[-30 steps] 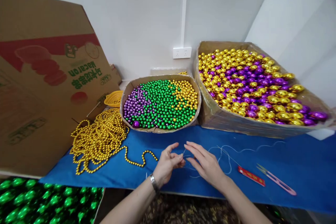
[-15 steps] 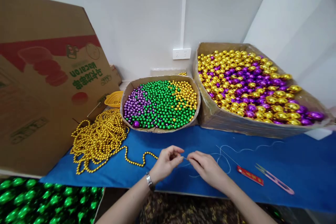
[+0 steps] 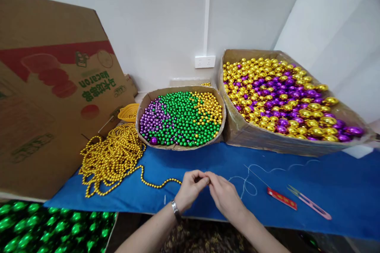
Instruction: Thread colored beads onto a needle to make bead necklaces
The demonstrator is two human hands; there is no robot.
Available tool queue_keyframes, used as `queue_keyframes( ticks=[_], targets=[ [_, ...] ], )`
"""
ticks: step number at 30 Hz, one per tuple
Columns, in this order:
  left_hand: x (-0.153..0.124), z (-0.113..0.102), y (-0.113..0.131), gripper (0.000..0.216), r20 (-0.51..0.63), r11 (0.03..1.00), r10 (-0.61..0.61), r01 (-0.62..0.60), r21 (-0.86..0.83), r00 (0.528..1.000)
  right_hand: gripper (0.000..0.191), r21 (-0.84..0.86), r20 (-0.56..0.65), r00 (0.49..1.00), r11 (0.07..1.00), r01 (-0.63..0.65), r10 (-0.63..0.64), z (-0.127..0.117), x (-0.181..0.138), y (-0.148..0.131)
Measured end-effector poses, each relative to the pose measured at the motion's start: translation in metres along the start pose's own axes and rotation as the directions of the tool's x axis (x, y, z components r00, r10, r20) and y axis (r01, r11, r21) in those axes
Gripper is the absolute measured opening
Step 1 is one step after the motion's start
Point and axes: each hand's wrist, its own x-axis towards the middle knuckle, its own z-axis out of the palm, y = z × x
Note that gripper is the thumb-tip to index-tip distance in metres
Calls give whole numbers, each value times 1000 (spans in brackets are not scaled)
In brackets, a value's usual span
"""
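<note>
My left hand (image 3: pixel 190 191) and my right hand (image 3: pixel 224 195) meet at the fingertips above the blue cloth. Both are pinched closed on a fine clear thread, whose part between the fingers is now hidden. To the right, the loose thread (image 3: pixel 251 193) lies in loops on the cloth. A gold bead string (image 3: pixel 157 185) runs from a heap of gold bead strands (image 3: pixel 114 158) and disappears behind my left hand; whether the fingers hold its end is hidden. A needle-like thin line (image 3: pixel 257 176) reaches a red packet (image 3: pixel 281 198), with pink-handled scissors (image 3: pixel 310 202) beside it.
A cardboard tub (image 3: pixel 178 148) of purple, green and gold beads stands behind my hands. On the right is a large box (image 3: pixel 267 142) of gold and purple beads. A tall carton (image 3: pixel 53 126) and yellow basket (image 3: pixel 127 116) stand left. Green beads (image 3: pixel 56 225) sit below.
My hands have drawn together until the fingertips touch, covering the thread between them. The bead string near my left hand has straightened somewhat, and the thread loops have shifted.
</note>
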Motion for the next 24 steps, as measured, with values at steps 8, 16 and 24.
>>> queue_keyframes(
  ticks=[8, 16, 24],
  targets=[
    [2, -8, 1, 36, 53, 999, -38, 37, 24, 998, 11, -7, 11, 1000, 1000, -11, 11, -19, -1, 0],
    [0, -12, 4, 34, 265, 993, -118, 105, 60, 957, 18, -68, 43, 981, 980, 189, -187, -18, 1, 11],
    [-1, 2, 3, 32, 42, 997, -79, 80, -21, 996, 26, -275, -183, 968, 954, 118, -173, -12, -10, 3]
  ],
)
